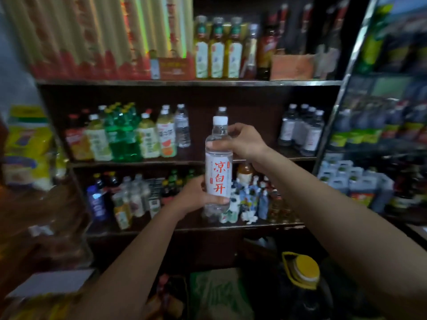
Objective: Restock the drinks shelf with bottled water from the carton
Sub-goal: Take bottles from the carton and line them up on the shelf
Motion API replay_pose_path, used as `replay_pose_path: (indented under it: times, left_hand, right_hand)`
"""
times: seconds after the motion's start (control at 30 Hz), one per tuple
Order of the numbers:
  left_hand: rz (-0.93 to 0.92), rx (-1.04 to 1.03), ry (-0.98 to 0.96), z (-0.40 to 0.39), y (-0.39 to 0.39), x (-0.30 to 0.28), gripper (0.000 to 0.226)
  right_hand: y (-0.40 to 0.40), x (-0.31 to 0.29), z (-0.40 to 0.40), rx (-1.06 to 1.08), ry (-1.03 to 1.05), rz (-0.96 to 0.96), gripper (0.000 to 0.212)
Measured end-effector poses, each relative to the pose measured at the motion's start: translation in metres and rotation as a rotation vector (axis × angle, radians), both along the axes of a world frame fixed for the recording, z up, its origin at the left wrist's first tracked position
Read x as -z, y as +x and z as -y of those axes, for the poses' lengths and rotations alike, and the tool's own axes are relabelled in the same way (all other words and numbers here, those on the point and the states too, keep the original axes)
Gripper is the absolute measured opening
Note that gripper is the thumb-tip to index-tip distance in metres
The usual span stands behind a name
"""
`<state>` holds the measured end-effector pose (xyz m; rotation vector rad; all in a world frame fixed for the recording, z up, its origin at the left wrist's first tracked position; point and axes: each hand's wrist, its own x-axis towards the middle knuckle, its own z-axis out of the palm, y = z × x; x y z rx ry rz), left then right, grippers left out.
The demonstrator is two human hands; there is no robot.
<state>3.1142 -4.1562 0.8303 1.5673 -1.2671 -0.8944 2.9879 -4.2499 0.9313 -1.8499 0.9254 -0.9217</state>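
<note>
While both hands are steadying it upright at frame centre, the water bottle (218, 167) is facing the shelf gap (249, 135): right hand (245, 144) pinching its neck, left hand (196, 195) cupping its base, probably for placing.

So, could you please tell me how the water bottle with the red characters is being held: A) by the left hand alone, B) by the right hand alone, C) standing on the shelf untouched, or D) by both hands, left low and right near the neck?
D: the left hand grips the bottom of the water bottle while the right hand holds its shoulder just below the white cap.
</note>
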Motion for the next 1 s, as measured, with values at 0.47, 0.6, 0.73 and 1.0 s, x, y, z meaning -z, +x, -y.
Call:
replay_pose_path:
  times: [0.47, 0.6, 0.73, 1.0]
  left_hand:
    - [0.070, 0.331, -0.024, 0.242, -0.038, -0.011, 0.058]
    - [0.094, 0.370, -0.010, 0.298, -0.044, -0.005, 0.052]
    - [0.191, 0.339, 0.003, 0.357, -0.053, 0.006, 0.053]
    - [0.281, 0.180, 0.028, 0.472, -0.087, 0.030, 0.074]
  right_hand:
    - [-0.063, -0.012, 0.176, 0.337, -0.056, 0.052, 0.038]
    - [-0.068, -0.004, 0.224, 0.396, -0.070, 0.019, 0.042]
    - [-0.079, 0.013, 0.279, 0.421, -0.072, -0.019, 0.048]
    - [-0.099, 0.045, 0.402, 0.495, -0.052, -0.121, 0.043]
